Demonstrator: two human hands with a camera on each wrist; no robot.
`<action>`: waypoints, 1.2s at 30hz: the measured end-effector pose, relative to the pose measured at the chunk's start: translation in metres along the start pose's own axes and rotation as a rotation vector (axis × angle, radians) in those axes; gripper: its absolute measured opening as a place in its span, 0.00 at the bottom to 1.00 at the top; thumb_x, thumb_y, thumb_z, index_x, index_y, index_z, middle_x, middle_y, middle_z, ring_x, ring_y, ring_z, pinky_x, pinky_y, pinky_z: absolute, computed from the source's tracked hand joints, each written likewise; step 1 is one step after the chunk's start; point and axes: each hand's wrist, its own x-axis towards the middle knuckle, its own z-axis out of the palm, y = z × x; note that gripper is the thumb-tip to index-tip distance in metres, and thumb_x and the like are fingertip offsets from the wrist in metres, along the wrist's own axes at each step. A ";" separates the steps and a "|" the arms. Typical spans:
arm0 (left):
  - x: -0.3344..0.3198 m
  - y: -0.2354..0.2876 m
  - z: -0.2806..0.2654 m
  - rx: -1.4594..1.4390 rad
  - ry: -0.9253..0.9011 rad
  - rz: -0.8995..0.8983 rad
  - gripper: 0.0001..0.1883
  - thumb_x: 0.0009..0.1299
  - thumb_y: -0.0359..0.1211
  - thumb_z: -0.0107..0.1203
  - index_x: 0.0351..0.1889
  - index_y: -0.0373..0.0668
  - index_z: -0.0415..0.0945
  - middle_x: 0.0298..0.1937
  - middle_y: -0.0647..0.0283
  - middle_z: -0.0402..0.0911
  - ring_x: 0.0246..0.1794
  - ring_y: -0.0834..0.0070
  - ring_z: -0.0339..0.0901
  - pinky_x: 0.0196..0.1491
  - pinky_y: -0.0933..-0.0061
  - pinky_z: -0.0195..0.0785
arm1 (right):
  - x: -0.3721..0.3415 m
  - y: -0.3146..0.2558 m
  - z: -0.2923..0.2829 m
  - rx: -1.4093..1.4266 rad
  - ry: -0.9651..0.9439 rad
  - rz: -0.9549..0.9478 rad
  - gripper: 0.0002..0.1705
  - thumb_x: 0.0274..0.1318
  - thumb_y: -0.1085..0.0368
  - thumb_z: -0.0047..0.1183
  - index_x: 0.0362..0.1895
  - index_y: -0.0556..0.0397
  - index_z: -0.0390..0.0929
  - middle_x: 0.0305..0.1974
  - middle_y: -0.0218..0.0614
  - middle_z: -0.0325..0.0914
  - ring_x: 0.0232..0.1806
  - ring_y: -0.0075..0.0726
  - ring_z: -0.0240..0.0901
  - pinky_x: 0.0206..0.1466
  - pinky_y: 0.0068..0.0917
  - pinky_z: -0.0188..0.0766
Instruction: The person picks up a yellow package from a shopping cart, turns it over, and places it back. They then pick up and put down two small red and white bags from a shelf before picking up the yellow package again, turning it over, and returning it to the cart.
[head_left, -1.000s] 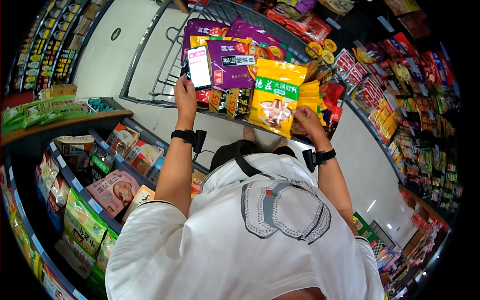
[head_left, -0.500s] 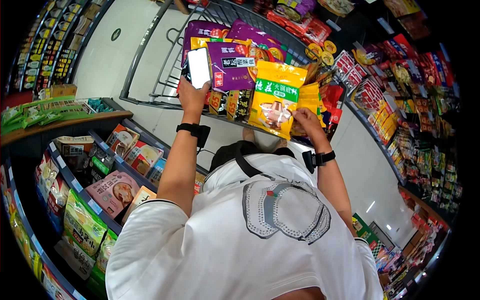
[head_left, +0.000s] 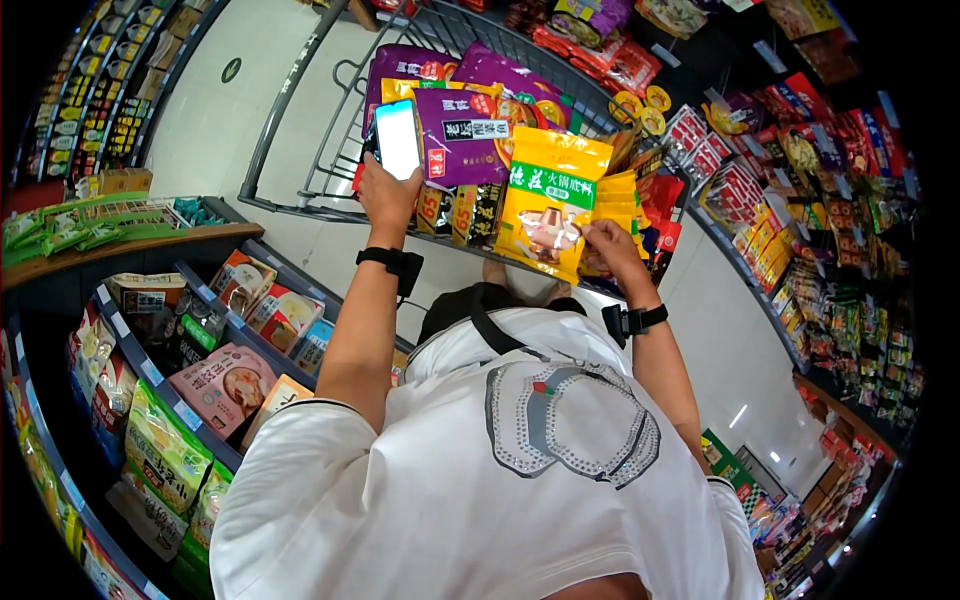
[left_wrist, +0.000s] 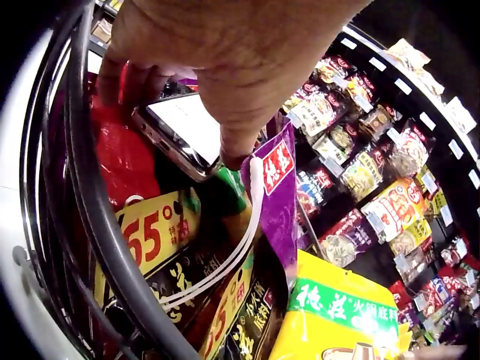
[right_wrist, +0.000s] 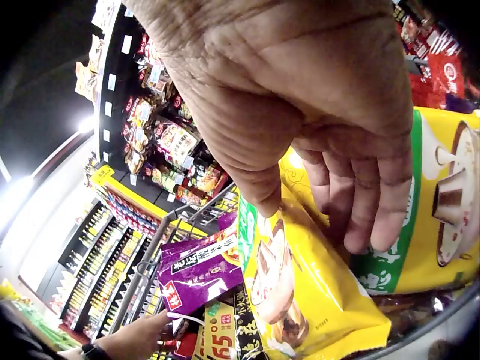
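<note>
My left hand grips a phone by its lower end, over the cart's near left part; its screen is bright white and blue. In the left wrist view the thumb and fingers of the left hand lie along the edges of the phone. A yellow packet with a green band stands tilted at the cart's near edge, its right edge pinched by my right hand. The right wrist view shows the thumb of the right hand on this yellow packet, fingers curled behind it, beside another yellow packet.
The metal cart holds purple packets, black and yellow packets and red ones. A shelf of boxes and bags curves along the left. Racks of packets line the right side, with pale floor between.
My left hand has shifted its hold from the phone's lower left edge to around its lower end. The phone screen changed from a pink and white page to plain white and blue. The right hand barely moved.
</note>
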 end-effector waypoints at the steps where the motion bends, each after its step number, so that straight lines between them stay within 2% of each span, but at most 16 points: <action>1: 0.000 0.000 0.001 -0.005 -0.003 0.002 0.54 0.56 0.52 0.70 0.71 0.27 0.54 0.62 0.39 0.72 0.63 0.45 0.68 0.64 0.49 0.63 | 0.002 0.002 0.000 0.004 -0.001 -0.003 0.22 0.62 0.47 0.59 0.48 0.51 0.77 0.40 0.27 0.79 0.40 0.22 0.76 0.41 0.22 0.74; 9: 0.002 0.005 0.000 0.012 -0.048 -0.035 0.54 0.58 0.53 0.69 0.72 0.29 0.52 0.63 0.40 0.71 0.64 0.46 0.67 0.64 0.47 0.61 | 0.003 0.000 0.002 0.021 0.000 0.017 0.23 0.61 0.48 0.60 0.48 0.51 0.77 0.37 0.26 0.79 0.37 0.21 0.75 0.37 0.20 0.72; 12: 0.002 0.005 0.003 0.068 0.023 -0.006 0.53 0.56 0.51 0.70 0.71 0.29 0.56 0.59 0.40 0.74 0.61 0.46 0.72 0.59 0.48 0.68 | 0.007 0.003 0.002 0.038 -0.019 0.020 0.23 0.61 0.48 0.61 0.49 0.52 0.76 0.37 0.26 0.78 0.36 0.21 0.74 0.35 0.20 0.71; 17: 0.003 0.005 0.003 0.077 -0.004 -0.010 0.54 0.56 0.51 0.70 0.72 0.31 0.54 0.62 0.41 0.72 0.64 0.46 0.69 0.62 0.47 0.64 | 0.005 0.003 0.006 0.028 -0.028 -0.004 0.24 0.61 0.49 0.61 0.49 0.54 0.76 0.36 0.28 0.78 0.34 0.22 0.72 0.34 0.21 0.72; 21: 0.004 0.004 0.004 0.068 -0.050 -0.017 0.53 0.59 0.50 0.68 0.74 0.32 0.50 0.64 0.43 0.69 0.65 0.48 0.66 0.65 0.47 0.59 | 0.008 0.009 0.009 -0.002 -0.013 -0.073 0.25 0.61 0.49 0.61 0.49 0.57 0.76 0.37 0.31 0.78 0.35 0.24 0.73 0.35 0.22 0.73; 29: 0.004 0.006 0.003 0.084 -0.054 -0.016 0.53 0.59 0.51 0.68 0.74 0.32 0.50 0.63 0.43 0.70 0.64 0.48 0.66 0.64 0.46 0.59 | 0.009 0.013 0.010 -0.014 -0.006 -0.110 0.24 0.62 0.51 0.61 0.50 0.59 0.76 0.39 0.34 0.80 0.36 0.24 0.75 0.38 0.21 0.73; 32: 0.004 0.001 0.007 0.080 -0.031 0.005 0.53 0.59 0.51 0.68 0.74 0.32 0.51 0.62 0.43 0.71 0.63 0.47 0.68 0.63 0.46 0.60 | -0.009 -0.010 0.017 0.152 -0.073 -0.084 0.23 0.63 0.55 0.60 0.51 0.60 0.75 0.41 0.34 0.80 0.38 0.24 0.75 0.40 0.21 0.72; 36: 0.000 -0.002 0.005 0.063 -0.005 0.044 0.52 0.60 0.51 0.68 0.73 0.32 0.52 0.60 0.42 0.73 0.61 0.47 0.70 0.61 0.45 0.63 | 0.012 0.006 0.024 0.253 -0.094 -0.167 0.23 0.63 0.59 0.59 0.54 0.62 0.74 0.45 0.35 0.80 0.42 0.26 0.77 0.46 0.22 0.73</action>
